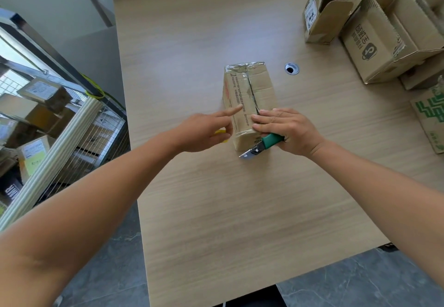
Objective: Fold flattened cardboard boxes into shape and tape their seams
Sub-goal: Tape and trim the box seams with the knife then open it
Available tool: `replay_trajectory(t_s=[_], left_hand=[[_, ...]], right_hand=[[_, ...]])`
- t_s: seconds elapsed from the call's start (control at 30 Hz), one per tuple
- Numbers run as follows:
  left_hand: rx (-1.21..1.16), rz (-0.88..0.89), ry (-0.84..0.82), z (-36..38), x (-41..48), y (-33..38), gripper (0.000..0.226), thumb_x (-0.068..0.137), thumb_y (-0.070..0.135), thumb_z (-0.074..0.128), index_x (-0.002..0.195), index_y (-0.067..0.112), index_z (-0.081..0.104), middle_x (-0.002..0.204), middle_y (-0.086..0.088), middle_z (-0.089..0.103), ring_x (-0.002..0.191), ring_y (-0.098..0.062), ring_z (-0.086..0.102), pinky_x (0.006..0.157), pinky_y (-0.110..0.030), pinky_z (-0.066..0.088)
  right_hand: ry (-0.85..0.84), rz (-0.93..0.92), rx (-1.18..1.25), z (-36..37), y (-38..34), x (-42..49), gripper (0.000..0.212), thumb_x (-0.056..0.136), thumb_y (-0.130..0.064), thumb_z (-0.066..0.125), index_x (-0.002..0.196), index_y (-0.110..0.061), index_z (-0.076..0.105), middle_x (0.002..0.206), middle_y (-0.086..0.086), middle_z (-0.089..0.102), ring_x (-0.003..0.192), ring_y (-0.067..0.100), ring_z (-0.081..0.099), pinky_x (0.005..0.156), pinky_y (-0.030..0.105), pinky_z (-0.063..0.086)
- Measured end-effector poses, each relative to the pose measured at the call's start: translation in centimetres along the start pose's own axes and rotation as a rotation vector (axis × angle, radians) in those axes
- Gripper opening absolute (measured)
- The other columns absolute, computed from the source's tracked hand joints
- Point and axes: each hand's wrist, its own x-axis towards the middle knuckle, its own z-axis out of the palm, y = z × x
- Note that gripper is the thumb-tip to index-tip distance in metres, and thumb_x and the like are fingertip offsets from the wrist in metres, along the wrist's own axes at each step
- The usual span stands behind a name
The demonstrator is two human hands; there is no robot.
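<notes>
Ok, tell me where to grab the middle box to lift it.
Grip the box by its two long side walls, coming from above across its narrow width. Its top seam looks slit open, so the flaps would probably give.

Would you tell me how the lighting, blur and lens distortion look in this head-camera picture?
Head view: soft daylight, faint shadows; wide-angle distortion bows the table edges; the left hand looks slightly motion-blurred, the right hand and its utility knife sharper; mild sheen on the taped box.
</notes>
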Motion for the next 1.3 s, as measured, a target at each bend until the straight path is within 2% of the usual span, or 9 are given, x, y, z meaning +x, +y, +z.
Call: replay_trajectory(t_s=[0.1,0.2,0.27,0.33,0.4,0.47,0.7,1.07,1.3], left_hand=[[-0.041,0.037,-0.035,-0.2,0.7,-0.5,0.006,0.100,0.027,0.057,0.096,0.023,0.054,0.159,0.030,0.023,0.076,0.025,0.047,0.073,-0.026,0.035],[-0.092,0.024,-0.048,-0.1,1.0,-0.7,0.006,0.100,0.027,0.056,0.096,0.023,0.054,0.157,0.034,0.023,0.089,0.013,0.053,0.075,-0.021,0.033],[-0.116,0.017,-0.049,0.1,1.1,-0.7,0.006,0.100,0.028,0.056,0.096,0.025,0.054,0.157,0.036,0.022,0.105,0.001,0.057,0.078,-0.022,0.035],[-0.139,0.016,-0.046,0.3,1.1,-0.7,0.007,0.100,0.028,0.056,0.095,0.024,0.054,0.157,0.035,0.022,0.108,-0.004,0.058,0.079,-0.024,0.037],[-0.149,0.020,-0.035,0.4,1.1,-0.7,0.008,0.100,0.028,0.057,0.094,0.023,0.054,0.157,0.033,0.024,0.104,0.000,0.056,0.078,-0.023,0.036],[-0.143,0.023,-0.031,0.4,1.0,-0.7,0.009,0.099,0.028,0.058,0.092,0.023,0.054,0.158,0.032,0.024,0.099,0.004,0.053,0.074,-0.021,0.035],[-0.101,0.008,-0.027,0.1,1.1,-0.2,0.018,0.098,0.026,0.060,0.085,0.024,0.048,0.157,0.031,0.021,0.106,-0.014,0.061,0.080,-0.030,0.046],[-0.087,0.009,-0.008,0.3,1.3,-0.2,0.018,0.098,0.026,0.061,0.086,0.020,0.048,0.159,0.027,0.021,0.112,-0.016,0.061,0.082,-0.032,0.046],[-0.037,-0.011,0.001,0.5,1.3,-0.1,0.017,0.098,0.028,0.059,0.086,0.025,0.047,0.160,0.027,0.022,0.087,-0.005,0.049,0.070,-0.026,0.032]], right_hand=[[-0.012,0.006,0.002,-0.4,0.1,0.4,0.052,0.078,0.004,0.078,0.125,-0.018,0.073,0.140,-0.002,0.062,0.132,0.020,0.058,0.104,0.045,0.050],[-0.004,0.135,0.062,-1.5,-1.3,0.3,0.053,0.075,0.008,0.080,0.125,-0.008,0.071,0.138,0.006,0.064,0.134,0.027,0.056,0.104,0.049,0.051],[0.207,0.378,0.177,-1.8,-4.9,-0.5,0.040,0.082,0.000,0.079,0.121,-0.007,0.072,0.128,0.006,0.070,0.126,0.023,0.063,0.100,0.044,0.053],[0.456,0.780,0.423,-1.2,-10.6,-1.2,0.013,0.092,-0.026,0.074,0.105,-0.022,0.072,0.097,-0.006,0.076,0.091,0.015,0.072,0.080,0.037,0.058],[0.424,1.114,0.812,-0.6,-15.5,-0.9,0.015,0.094,-0.045,0.067,0.094,-0.031,0.064,0.080,0.000,0.073,0.068,0.022,0.071,0.060,0.039,0.057],[0.262,1.262,1.079,0.0,-18.1,-0.6,0.011,0.097,-0.048,0.061,0.099,-0.038,0.057,0.081,0.006,0.072,0.058,0.033,0.071,0.049,0.038,0.055],[0.064,1.258,0.971,0.4,-18.1,1.4,0.014,0.104,-0.040,0.045,0.095,-0.034,0.053,0.089,0.007,0.064,0.049,0.032,0.066,0.043,0.036,0.054],[0.078,1.252,0.881,-0.5,-18.1,2.2,0.016,0.106,-0.040,0.042,0.107,-0.029,0.054,0.091,0.006,0.065,0.046,0.028,0.065,0.042,0.034,0.053],[-0.078,1.273,0.885,-1.0,-17.1,2.8,0.019,0.106,-0.037,0.041,0.101,-0.025,0.055,0.095,0.009,0.065,0.047,0.030,0.067,0.042,0.032,0.053]])
